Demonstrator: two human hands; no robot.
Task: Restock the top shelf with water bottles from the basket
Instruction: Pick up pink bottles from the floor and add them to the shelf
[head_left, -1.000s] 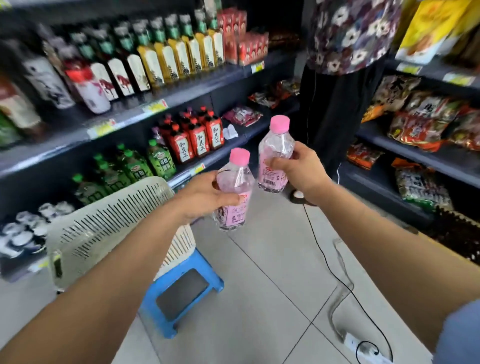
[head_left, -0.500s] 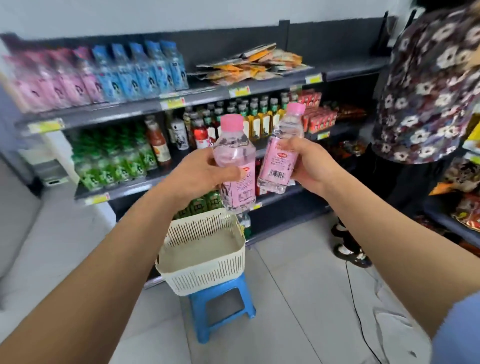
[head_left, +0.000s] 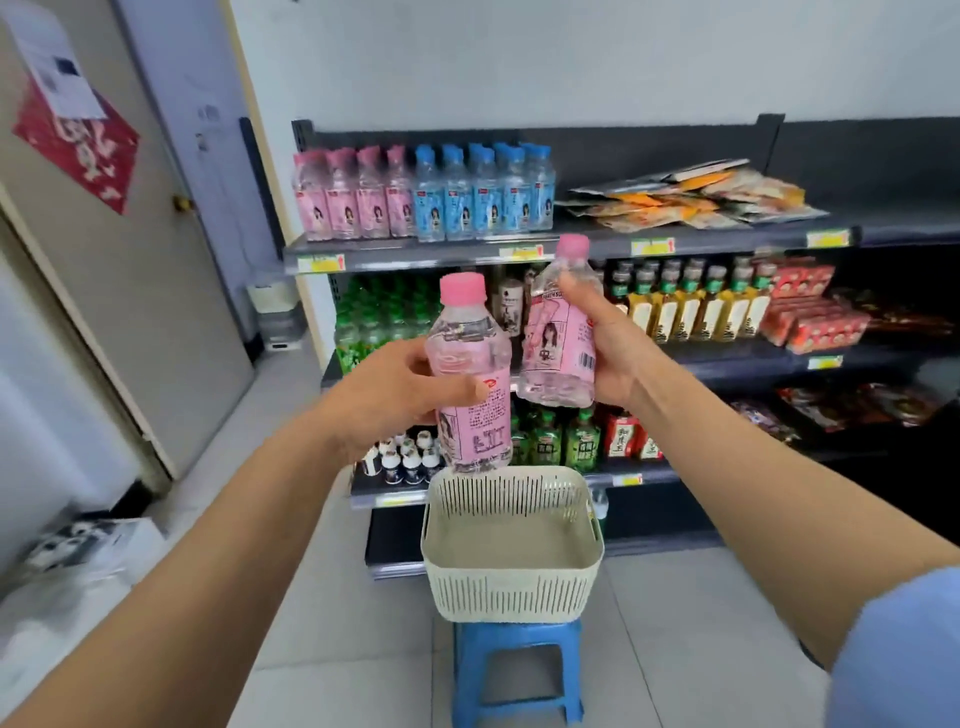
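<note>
two pink-capped water bottles held up in front of the shelves

the left hand (head_left: 395, 395) grips one upright pink bottle (head_left: 470, 371); the right hand (head_left: 608, 348) clasps a second bottle (head_left: 558, 332), tilted, just beside it. both are above the cream basket (head_left: 511, 571) on a blue stool (head_left: 514, 670), below the top shelf (head_left: 467, 254) with its pink and blue bottles.

1 head-worn view, forward and slightly down, shelves (head_left: 571, 249) ahead beyond outstretched arms.
</note>
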